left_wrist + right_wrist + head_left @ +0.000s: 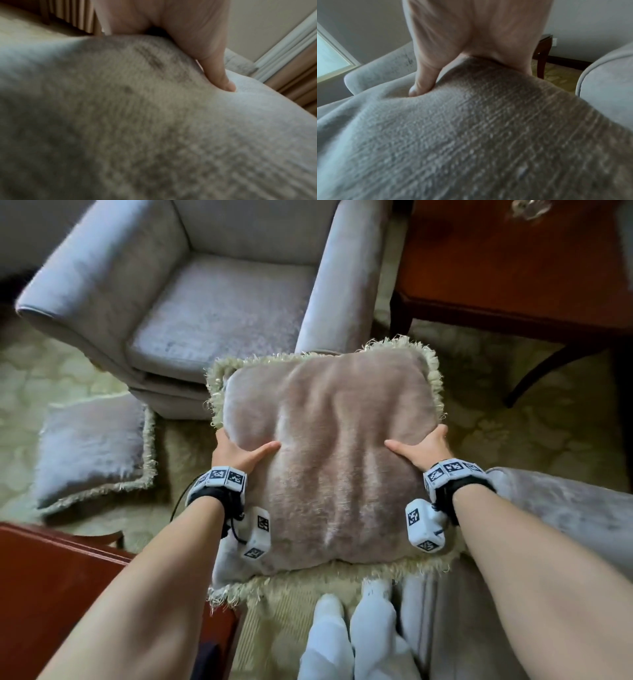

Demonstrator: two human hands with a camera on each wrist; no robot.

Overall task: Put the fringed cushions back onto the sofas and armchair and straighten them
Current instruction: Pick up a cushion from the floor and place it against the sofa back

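The room is lit softly and rather dimly by daylight from a window [329, 60], seen at the left of the right wrist view. The head view is bent at its edges and smeared by motion. In both wrist views the cushion [154, 135] fabric is blurred up close

Beige plush fringed cushion [329, 446], face up, held aloft before grey armchair [212, 302]. Second cushion [92, 446], grey, fringed, flat on carpet beside armchair's front.
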